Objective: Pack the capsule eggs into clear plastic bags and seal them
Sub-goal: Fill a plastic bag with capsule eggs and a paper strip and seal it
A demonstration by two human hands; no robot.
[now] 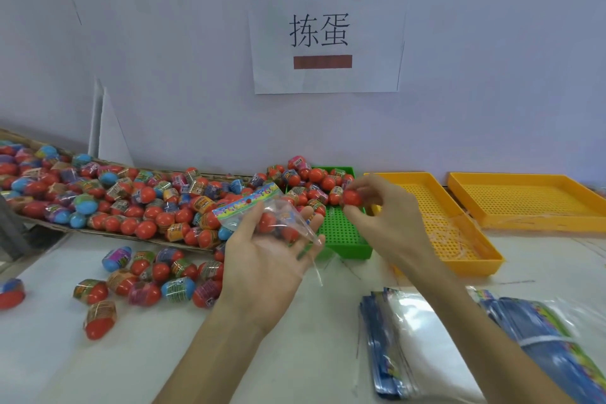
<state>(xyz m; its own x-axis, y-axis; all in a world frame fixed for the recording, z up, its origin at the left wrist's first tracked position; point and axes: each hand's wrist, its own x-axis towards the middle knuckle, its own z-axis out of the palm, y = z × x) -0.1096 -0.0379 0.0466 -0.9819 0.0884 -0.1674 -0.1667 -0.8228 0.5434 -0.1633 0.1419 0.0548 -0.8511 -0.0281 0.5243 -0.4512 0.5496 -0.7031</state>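
My left hand (269, 259) lies palm up over the white table, fingers nearly straight, carrying a clear plastic bag (262, 216) with a colourful header strip and a few capsule eggs inside. My right hand (383, 207) pinches a red capsule egg (351, 197) in its fingertips, just right of the bag's mouth and above the green tray (347, 236). A big heap of capsule eggs (131, 200) fills a long cardboard tray at the left. More eggs are piled in the far end of the green tray.
Several loose eggs (144, 279) lie on the table at the left. Two yellow perforated trays (459, 233) (531, 203) stand at the right. Stacks of flat empty bags (459, 348) lie at the near right. A paper sign (324, 29) hangs on the wall behind.
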